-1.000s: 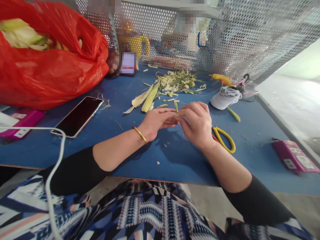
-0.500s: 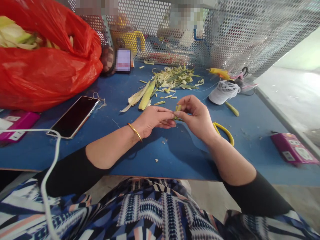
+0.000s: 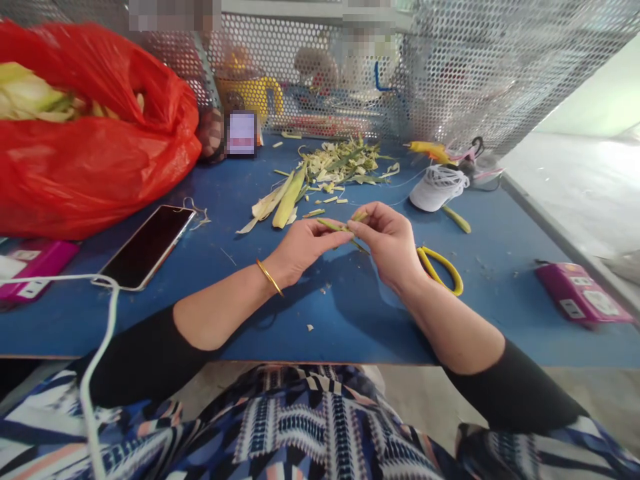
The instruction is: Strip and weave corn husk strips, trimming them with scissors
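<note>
My left hand, with a gold bangle at the wrist, pinches a small green corn husk strip between thumb and fingers. My right hand meets it at the fingertips and grips the husk piece's other end; its exact folds are partly hidden by the fingers. Just beyond the hands lie larger corn husk leaves and a heap of shredded husk. Yellow-handled scissors or pliers rest beside my right wrist, partly covered by it. A spool of white thread stands farther right.
A red plastic bag of husks fills the left side. Before it lie a phone and a magenta box with a white cable. Another magenta box sits right. A perforated metal screen borders the back of the blue table.
My left fingers have lifted and now pinch the green strip, which shows more of its length. My right hand stays pinched at its end. The whole view has shifted slightly.
</note>
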Demonstrator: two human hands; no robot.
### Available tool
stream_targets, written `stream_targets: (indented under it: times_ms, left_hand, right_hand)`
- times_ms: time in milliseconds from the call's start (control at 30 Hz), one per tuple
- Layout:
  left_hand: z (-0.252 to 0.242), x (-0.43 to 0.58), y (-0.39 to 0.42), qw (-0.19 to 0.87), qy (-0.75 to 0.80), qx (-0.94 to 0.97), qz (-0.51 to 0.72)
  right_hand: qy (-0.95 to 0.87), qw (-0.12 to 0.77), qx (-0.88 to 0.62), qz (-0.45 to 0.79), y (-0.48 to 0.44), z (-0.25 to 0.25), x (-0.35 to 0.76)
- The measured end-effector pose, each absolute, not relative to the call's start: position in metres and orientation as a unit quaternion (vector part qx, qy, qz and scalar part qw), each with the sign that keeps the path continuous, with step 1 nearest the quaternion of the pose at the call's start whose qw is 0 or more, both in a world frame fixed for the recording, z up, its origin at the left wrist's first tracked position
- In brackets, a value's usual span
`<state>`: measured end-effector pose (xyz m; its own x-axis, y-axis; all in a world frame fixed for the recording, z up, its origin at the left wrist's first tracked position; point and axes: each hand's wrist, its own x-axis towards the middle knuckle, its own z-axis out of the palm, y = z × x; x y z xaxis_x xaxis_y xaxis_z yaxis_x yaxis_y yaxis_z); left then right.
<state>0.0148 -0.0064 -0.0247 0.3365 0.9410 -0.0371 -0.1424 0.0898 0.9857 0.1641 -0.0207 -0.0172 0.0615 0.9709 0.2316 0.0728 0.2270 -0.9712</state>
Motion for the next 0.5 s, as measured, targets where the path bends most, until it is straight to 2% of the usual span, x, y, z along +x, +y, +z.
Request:
stream_targets:
  times_ms: [200, 400, 500]
  left_hand:
    - [-0.0248, 0.0164, -0.0077, 0.616, 0.397, 0.515, 0.444]
    - [-0.0249, 0.0175, -0.0087, 0.605, 0.403, 0.515, 0.453]
    - [-0.0251, 0.0174, -0.0085, 0.603, 0.408, 0.518, 0.45]
  right_hand:
    - [-0.569, 0.554, -0.475, 0.381, -0.0226, -0.0184, 0.1628]
    - [-0.632, 0.528, -0.5, 0.268, -0.0291, -0.0134, 0.1586]
    - [-0.636, 0.526, -0.505, 0.253, -0.0287, -0.0144, 0.1587]
